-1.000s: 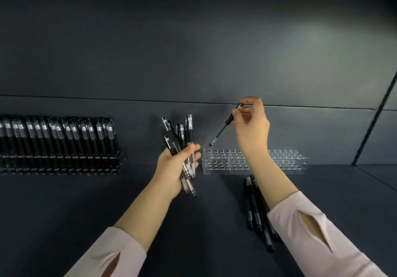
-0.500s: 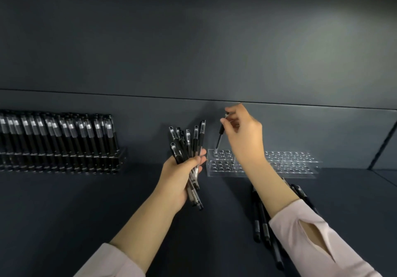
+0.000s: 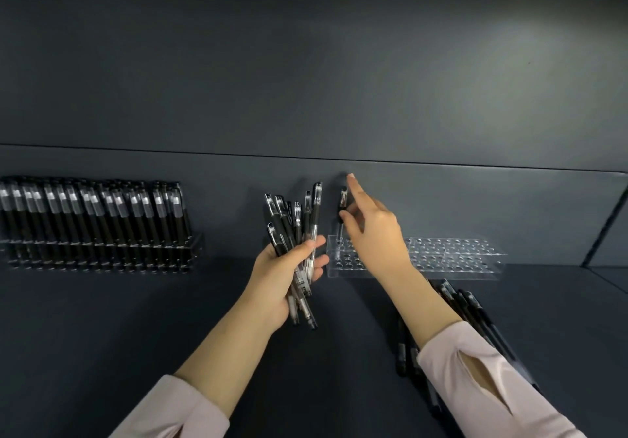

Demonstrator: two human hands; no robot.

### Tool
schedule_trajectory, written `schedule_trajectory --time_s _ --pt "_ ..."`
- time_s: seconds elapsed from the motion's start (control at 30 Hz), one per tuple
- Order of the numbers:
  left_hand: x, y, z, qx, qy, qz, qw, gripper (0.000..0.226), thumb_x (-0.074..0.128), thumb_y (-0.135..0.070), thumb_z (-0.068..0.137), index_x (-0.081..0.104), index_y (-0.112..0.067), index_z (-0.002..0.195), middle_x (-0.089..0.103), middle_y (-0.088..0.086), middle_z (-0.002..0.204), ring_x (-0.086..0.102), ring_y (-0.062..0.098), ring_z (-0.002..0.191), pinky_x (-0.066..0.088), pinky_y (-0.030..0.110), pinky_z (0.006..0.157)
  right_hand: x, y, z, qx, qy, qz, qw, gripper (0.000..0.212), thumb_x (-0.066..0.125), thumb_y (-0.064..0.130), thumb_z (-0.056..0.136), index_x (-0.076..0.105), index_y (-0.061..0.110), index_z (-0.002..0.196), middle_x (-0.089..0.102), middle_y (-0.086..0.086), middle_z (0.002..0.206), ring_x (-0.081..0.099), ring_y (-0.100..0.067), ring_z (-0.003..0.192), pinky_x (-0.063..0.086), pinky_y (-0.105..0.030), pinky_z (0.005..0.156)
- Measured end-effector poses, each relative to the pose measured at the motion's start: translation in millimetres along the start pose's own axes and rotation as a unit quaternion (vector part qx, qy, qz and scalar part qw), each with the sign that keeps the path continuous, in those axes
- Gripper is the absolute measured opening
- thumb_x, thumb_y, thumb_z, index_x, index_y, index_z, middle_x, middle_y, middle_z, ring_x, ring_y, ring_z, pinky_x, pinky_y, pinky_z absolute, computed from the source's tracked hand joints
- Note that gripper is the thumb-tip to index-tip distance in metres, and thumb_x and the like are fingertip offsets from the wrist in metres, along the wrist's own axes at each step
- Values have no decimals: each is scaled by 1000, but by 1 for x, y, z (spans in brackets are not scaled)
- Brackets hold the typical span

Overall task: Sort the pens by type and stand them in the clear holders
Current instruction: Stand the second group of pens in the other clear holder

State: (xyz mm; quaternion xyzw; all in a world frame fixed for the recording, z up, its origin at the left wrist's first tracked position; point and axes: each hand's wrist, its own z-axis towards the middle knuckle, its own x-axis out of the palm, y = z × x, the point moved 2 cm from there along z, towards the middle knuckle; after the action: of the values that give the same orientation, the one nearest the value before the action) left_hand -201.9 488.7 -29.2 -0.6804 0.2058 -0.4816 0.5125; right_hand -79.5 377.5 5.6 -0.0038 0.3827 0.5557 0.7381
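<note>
My left hand (image 3: 282, 278) grips a fanned bundle of clear-barrelled pens (image 3: 299, 220) with black grips, caps up. To its right lies a clear holder (image 3: 455, 254) with rows of holes, nearly all of them bare. One black-capped pen (image 3: 343, 196) stands upright in a hole at the holder's left end. My right hand (image 3: 377, 234) pinches this pen at mid-barrel between thumb and fingers, with the index finger stretched upward beside the cap.
At the far left a second clear holder (image 3: 102, 250) is packed with several upright black pens (image 3: 95, 206). Loose black pens (image 3: 465, 305) lie on the dark surface under my right forearm. A dark wall rises right behind both holders.
My right hand has brought the single pen from a slant above the holder down to upright in a hole at its left end. The left hand's bundle stayed roughly in place.
</note>
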Motion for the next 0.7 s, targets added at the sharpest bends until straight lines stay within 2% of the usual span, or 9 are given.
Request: schedule_trajectory --time_s 0.07,0.13,0.23,0.33,0.43,0.5,0.6,0.7 --pt "3 0 -1 5 11 8 1000 20 65 -11 92 67 -10 112 76 1 103 74 19 91 59 24 67 -4 2 -3 9 -22 34 999 59 57 20 95 33 25 149 60 1 95 55 -12 78 47 -22 73" --pt "5 0 -3 15 23 27 999 20 65 -11 92 67 -10 113 76 2 104 74 18 93 59 23 69 -9 7 -4 37 -37 103 993 46 59 22 95 47 23 139 61 6 92 57 -7 79 46 -16 73" --pt "9 0 -6 24 41 51 998 19 63 -10 94 67 -11 112 76 2 103 73 18 94 58 22 70 -12 15 -5 100 -1 225 969 23 62 25 93 63 25 116 65 10 90 62 -6 83 52 -24 79" --pt "12 1 -8 28 57 66 996 20 63 -11 94 66 -13 114 76 2 103 74 19 94 58 22 69 -14 20 -7 147 20 315 937 17 67 22 89 66 21 106 70 2 90 67 -23 81 57 -36 78" --pt "14 3 -9 37 69 76 994 20 63 -10 94 66 -13 113 76 4 103 74 21 94 59 24 72 -15 20 -7 176 9 367 913 17 73 21 85 65 15 99 69 2 80 63 -15 67 57 -30 68" --pt "16 5 -9 43 68 76 994 20 63 -9 94 66 -11 113 76 6 102 73 22 96 59 27 76 -17 18 -7 182 1 399 899 18 73 17 85 63 14 99 67 3 73 61 -12 65 55 -29 67" --pt "15 8 -8 36 39 57 997 17 66 -10 92 67 -10 108 76 8 101 73 26 94 59 36 80 -24 10 -5 182 -54 417 889 28 68 9 87 56 20 110 66 -6 75 62 -16 67 56 -29 68" --pt "11 8 -7 8 22 32 999 19 65 -13 93 60 -12 112 76 4 102 74 28 90 61 38 72 -37 0 -3 195 -174 405 876 29 65 7 89 53 24 110 63 -6 73 64 -15 65 57 -27 65"
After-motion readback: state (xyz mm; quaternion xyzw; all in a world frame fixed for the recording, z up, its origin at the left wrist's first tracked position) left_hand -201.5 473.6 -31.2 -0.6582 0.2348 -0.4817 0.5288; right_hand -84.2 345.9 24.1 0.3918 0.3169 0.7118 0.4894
